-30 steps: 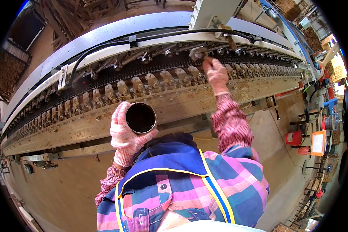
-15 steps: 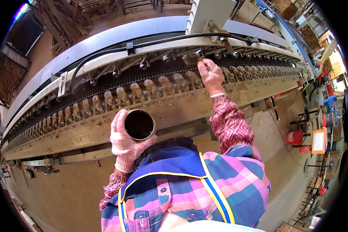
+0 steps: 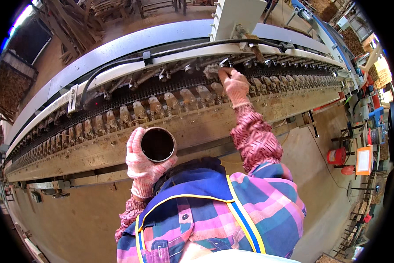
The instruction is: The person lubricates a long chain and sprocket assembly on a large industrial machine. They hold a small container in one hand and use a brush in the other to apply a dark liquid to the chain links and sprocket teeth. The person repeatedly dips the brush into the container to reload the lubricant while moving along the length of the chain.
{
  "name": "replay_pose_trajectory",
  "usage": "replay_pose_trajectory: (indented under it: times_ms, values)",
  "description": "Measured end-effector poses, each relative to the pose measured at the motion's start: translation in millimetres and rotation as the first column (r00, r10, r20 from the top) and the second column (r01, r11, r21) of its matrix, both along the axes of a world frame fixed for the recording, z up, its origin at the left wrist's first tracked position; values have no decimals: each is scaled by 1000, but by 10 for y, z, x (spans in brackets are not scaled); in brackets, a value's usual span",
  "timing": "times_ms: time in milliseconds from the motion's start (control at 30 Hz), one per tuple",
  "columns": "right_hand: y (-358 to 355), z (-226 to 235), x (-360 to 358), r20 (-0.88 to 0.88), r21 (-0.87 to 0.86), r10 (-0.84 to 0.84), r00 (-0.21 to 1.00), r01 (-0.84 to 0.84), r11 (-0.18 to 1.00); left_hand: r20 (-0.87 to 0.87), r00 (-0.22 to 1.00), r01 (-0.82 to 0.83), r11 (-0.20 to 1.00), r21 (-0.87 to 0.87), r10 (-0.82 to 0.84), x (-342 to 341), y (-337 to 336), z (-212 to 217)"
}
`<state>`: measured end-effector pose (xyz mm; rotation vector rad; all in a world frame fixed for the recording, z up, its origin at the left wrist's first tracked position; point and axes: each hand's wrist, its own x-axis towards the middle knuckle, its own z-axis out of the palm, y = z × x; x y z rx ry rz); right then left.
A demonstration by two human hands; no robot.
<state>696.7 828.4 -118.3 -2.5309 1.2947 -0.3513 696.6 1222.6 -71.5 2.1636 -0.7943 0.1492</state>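
My left hand (image 3: 139, 163) wears a pale pink-and-white knit glove and is wrapped round a round can (image 3: 175, 143). The can is held upright in front of my chest, and dark contents show through its open top. Over the machine reaches my right hand (image 3: 237, 90), gloved the same way, its fingers closed on a brush whose grey-brown, frayed bristles (image 3: 211, 71) point left. Those bristles lie over the dark chain track (image 3: 131, 93), close under the upper rail; whether they touch the chain I cannot tell.
A long machine bed (image 3: 118, 147) curves across in front of me, lined with several rusty spring-loaded brackets (image 3: 155, 105). A black corrugated hose (image 3: 179, 49) runs along the rail beside a white upright post (image 3: 236, 19). Stacked timber (image 3: 72, 30) lies beyond; a red bucket (image 3: 336, 156) stands at right.
My right hand and the brush have shifted slightly left along the chain track. My left hand keeps the can in nearly the same place.
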Motion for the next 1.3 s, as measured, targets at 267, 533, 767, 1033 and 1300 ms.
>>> replay_pose_trajectory:
  times_ms: [267, 533, 767, 1033, 1300]
  values:
    - [-280, -623, -194, 98, -482, 231, 968, -157, 862, 0, 999, 34, 999, -32, -34, -12, 23, -65]
    - [-127, -281, -39, 259, -556, 340, 904, -148, 818, -12, 1000, 19, 999, -48, -20, -2, 11, -40]
    - [-369, -563, -187, 225, -420, 198, 954, -88, 903, -7, 1000, 18, 998, -62, -18, -15, -14, -44]
    - [860, 196, 54, 484, -21, 331, 810, -367, 930, -33, 999, -11, 999, -39, 10, -31, 15, 3]
    - [873, 299, 39, 539, 8, 348, 767, -418, 909, -4, 1000, 17, 998, -53, -18, -9, 63, -29]
